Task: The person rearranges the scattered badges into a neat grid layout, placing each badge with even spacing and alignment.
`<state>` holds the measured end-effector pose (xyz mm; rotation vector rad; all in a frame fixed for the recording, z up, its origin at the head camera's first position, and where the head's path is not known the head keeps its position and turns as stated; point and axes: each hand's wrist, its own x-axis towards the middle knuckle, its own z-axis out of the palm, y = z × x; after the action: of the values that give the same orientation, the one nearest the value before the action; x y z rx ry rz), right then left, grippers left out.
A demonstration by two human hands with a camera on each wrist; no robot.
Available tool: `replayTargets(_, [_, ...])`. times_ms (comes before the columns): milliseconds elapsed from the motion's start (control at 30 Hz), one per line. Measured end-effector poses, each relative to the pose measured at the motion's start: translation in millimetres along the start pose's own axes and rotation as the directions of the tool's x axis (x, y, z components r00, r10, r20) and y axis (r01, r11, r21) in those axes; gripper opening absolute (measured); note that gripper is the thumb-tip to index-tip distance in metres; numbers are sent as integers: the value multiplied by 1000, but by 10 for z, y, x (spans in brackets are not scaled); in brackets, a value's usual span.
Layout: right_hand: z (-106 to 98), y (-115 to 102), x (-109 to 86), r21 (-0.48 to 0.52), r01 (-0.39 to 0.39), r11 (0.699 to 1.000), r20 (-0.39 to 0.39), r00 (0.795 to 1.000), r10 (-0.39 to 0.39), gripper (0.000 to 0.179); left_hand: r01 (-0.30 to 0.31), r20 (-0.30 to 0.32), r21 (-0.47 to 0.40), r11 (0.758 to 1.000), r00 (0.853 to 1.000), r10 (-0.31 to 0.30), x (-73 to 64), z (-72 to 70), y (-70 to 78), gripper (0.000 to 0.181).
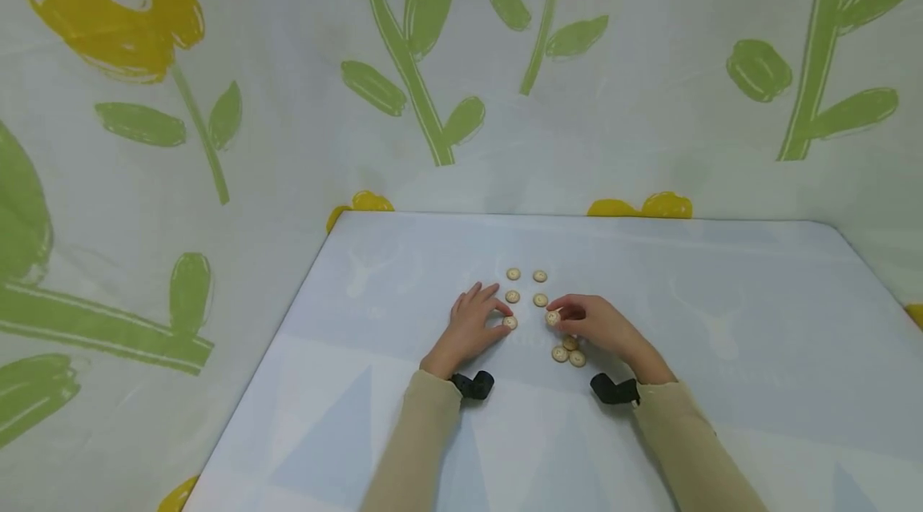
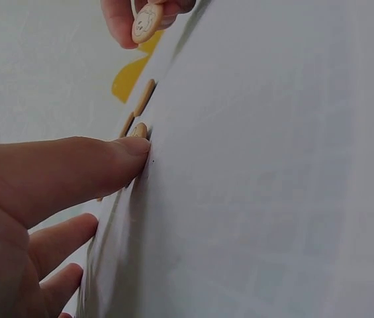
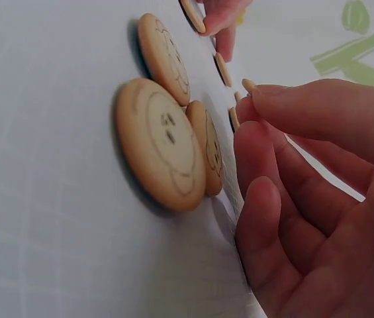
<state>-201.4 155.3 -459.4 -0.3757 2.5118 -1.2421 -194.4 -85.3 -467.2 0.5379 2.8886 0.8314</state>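
My left hand (image 1: 472, 325) pinches a round wooden button (image 1: 509, 323) by its edges between thumb and index finger, the button down at the table surface. Its other fingers spread forward over the table. To its right, my right hand (image 1: 594, 324) holds another wooden button (image 1: 553, 318) between thumb and fingertips, face toward the head camera. In the left wrist view this held button (image 2: 147, 24) is raised above the table. Three loose buttons (image 3: 163, 142) cluster below the right hand, pale-faced with line drawings and two dark spots in the middle.
Beyond the hands, two buttons (image 1: 513, 296) lie in line with the left hand's button, and two more (image 1: 540, 300) form a column beside them. The white table (image 1: 721, 432) has pale blue patterns. A flower-printed cloth (image 1: 288, 95) hangs behind it.
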Motion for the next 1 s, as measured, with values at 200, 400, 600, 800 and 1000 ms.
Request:
replayTargets(200, [38, -25, 8, -36, 15, 999, -1, 1000, -15, 22, -6, -11, 3, 1000, 1000, 6, 14, 4, -18, 15])
replayTargets(400, [99, -63, 22, -103, 14, 995, -7, 1000, -15, 19, 0, -2, -5, 1000, 1000, 0, 18, 5, -21, 16])
replayTargets(600, [157, -113, 24, -155, -13, 988, -24, 1000, 10, 17, 12, 6, -7, 1000, 1000, -12, 16, 11, -18, 16])
replayTargets(800, [186, -132, 15, -198, -7, 980, -35, 999, 0, 17, 12, 10, -15, 1000, 1000, -12, 18, 10, -9, 15])
replayTargets(1000, [209, -150, 21, -221, -8, 975, -51, 999, -3, 19, -3, 6, -11, 1000, 1000, 3, 29, 11, -38, 16])
